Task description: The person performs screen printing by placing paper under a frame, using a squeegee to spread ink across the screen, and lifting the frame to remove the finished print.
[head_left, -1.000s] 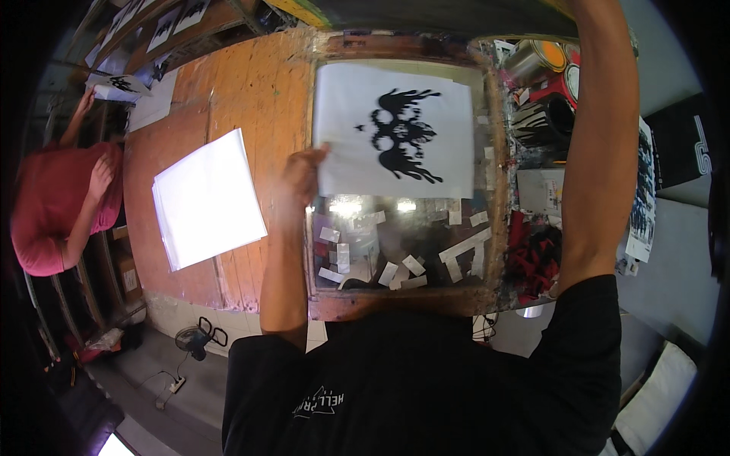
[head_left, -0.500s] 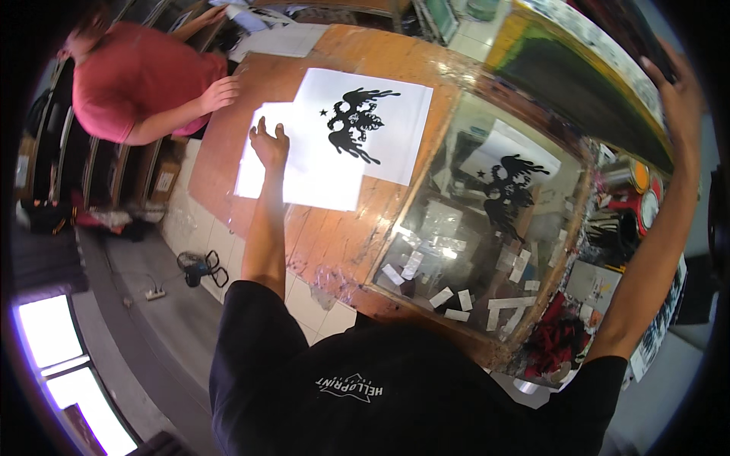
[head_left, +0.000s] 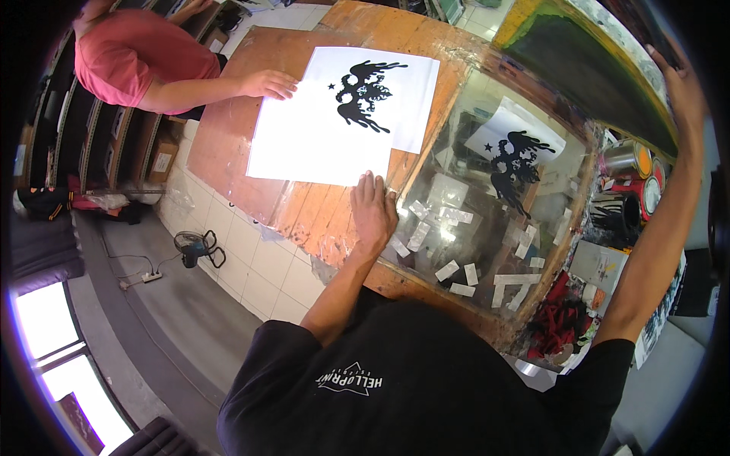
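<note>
Flat and open, my left hand [head_left: 372,209] rests on the wooden desk [head_left: 228,144] at the glass panel [head_left: 487,228], gripping nothing, just below the printed sheet [head_left: 365,99] atop the white stack [head_left: 304,152]. Raised high, my right hand [head_left: 680,83] curls on the lifted screen frame [head_left: 585,68], fingers partly cut off. Another person's hand [head_left: 270,83] touches the stack. Paint cans [head_left: 631,163] stand right.

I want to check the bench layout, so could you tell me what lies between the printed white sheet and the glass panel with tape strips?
In the head view, the left hand rests flat there, on orange wood between printed sheet and glass panel.
</note>
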{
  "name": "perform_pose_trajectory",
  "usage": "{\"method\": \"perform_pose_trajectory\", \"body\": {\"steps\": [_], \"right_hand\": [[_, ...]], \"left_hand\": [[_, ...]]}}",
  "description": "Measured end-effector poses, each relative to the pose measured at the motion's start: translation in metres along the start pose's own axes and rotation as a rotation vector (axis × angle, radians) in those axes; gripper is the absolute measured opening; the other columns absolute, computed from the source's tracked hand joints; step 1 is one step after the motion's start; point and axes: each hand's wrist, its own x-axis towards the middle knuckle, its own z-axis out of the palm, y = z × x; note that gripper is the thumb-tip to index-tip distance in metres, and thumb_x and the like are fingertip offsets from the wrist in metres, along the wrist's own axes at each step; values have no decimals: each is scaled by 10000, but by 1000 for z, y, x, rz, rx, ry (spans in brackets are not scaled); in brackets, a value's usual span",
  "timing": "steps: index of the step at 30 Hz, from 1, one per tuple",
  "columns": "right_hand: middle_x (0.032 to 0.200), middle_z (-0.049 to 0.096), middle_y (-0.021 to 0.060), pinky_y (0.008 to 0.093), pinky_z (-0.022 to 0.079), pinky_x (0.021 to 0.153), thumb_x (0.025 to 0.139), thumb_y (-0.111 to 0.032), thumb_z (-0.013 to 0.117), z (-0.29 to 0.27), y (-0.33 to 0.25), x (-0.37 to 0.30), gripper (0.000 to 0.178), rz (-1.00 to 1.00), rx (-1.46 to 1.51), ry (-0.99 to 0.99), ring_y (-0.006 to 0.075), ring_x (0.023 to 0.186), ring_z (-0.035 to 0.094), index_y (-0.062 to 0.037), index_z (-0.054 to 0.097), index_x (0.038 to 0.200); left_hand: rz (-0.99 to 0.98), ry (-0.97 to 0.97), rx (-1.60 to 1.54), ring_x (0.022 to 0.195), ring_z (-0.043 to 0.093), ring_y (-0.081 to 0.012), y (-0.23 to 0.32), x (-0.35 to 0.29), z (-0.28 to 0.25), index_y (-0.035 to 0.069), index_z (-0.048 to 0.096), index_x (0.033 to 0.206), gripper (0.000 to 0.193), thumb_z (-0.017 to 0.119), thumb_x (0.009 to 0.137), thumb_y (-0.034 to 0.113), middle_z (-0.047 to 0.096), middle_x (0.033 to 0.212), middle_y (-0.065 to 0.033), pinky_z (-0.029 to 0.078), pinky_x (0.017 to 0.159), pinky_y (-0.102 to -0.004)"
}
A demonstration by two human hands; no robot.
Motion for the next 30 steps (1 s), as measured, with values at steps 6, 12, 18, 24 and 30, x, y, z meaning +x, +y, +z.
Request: {"method": "perform_pose_trajectory", "body": {"steps": [6,12,18,24,30], "right_hand": [[943,758,107,319,508,816,879,-319,789,11,15,3,560,-171,380,64,171,824,674,-78,654,1366],[917,777,130,402,517,773,736,45,736,-21,-78,-53,254,-211,502,211,216,798,671,68,754,989],[903,778,156,409,522,784,728,21,766,-14,-69,-52,278,-243,603,218,245,788,688,51,763,1005],[966,755,122,348,510,865,778,36,754,-17,-65,-51,337,-244,417,152,211,893,668,50,726,1114],[1021,745,99,307,502,899,790,76,734,-24,-91,-71,354,-112,552,127,177,970,658,60,706,1143]], "left_hand": [[-157,32,-243,1072,575,-331,-22,32,-2,56,745,972,130,751,854,110,664,1154,-117,428,959,-456],[-340,9,-452,1054,577,-319,-32,41,-5,79,739,917,147,788,836,192,647,1086,-118,427,949,-448],[-275,-64,-201,1073,561,-330,-49,50,-9,84,712,965,291,823,823,312,598,1130,-153,392,968,-493],[-158,-35,-54,1065,597,-331,-33,53,-18,86,740,903,274,813,836,341,637,1074,-159,428,952,-477],[-375,-105,-302,931,661,-256,-63,64,-6,72,804,927,339,829,834,397,717,1003,-124,502,853,-416]]}}
